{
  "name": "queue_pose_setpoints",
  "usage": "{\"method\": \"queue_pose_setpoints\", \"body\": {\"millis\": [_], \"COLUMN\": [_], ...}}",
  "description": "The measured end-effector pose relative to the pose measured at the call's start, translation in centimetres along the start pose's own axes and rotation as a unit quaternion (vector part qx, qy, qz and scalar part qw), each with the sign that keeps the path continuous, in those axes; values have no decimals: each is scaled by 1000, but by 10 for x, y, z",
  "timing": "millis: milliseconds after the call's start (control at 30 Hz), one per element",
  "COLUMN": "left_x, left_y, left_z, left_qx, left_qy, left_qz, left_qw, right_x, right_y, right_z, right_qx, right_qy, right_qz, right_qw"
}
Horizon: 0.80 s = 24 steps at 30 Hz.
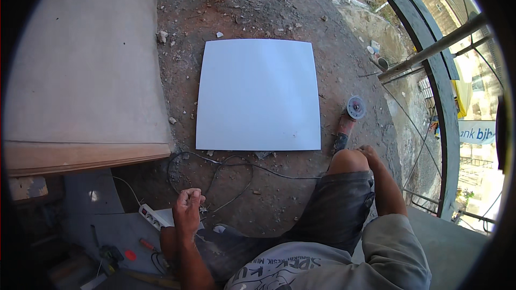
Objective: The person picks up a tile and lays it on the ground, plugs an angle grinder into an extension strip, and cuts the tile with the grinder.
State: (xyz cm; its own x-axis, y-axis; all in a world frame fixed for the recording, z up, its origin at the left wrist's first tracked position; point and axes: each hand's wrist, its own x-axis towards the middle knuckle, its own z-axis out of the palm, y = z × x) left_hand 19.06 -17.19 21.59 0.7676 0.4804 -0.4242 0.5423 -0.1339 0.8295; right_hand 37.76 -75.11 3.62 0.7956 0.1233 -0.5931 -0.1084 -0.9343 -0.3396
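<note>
My left hand (188, 204) is raised beside my left leg, its fingers curled; whether they hold anything is not visible. My right hand (370, 154) is beside my right knee, mostly hidden by it, just behind an angle grinder (345, 126) with a round disc and red body. I cannot tell whether it grips the grinder. A square white panel (257, 94) lies on the dusty, rubble-strewn floor (258, 5) in front of me, left of the grinder. A black cable (279, 173) loops across the floor below the panel.
Stacked pale boards (86, 53) fill the left. A white power strip (150, 216) and red-handled tool (148, 244) are at lower left. Scaffold poles (430, 48) and a dark beam (446, 129) line the open right edge, with a banner (475, 131) beyond.
</note>
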Motion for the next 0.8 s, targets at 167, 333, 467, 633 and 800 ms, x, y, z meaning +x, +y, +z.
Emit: {"method": "queue_pose_setpoints", "body": {"millis": [167, 333, 467, 633, 800], "left_x": [-10, -31, -51, -64, -79], "left_y": [43, 80, 120, 196, 253], "left_z": [121, 216, 238, 255, 282], "left_qx": [24, 41, -56, -154, -405], "left_qy": [-26, -81, -164, -243, -498], "left_qz": [2, 3, -28, 33, 108], "left_qw": [999, 996, 984, 957, 759], "right_x": [47, 73, 93, 109, 102], "right_y": [-9, -45, -42, -33, -31], "right_z": [-3, -15, -9, 1, -9], "right_qx": [106, 216, 352, 420, 321], "right_qy": [21, 63, 91, 135, 116], "right_qz": [121, 191, 113, 38, 115], "right_qw": [987, 956, 925, 897, 933]}}
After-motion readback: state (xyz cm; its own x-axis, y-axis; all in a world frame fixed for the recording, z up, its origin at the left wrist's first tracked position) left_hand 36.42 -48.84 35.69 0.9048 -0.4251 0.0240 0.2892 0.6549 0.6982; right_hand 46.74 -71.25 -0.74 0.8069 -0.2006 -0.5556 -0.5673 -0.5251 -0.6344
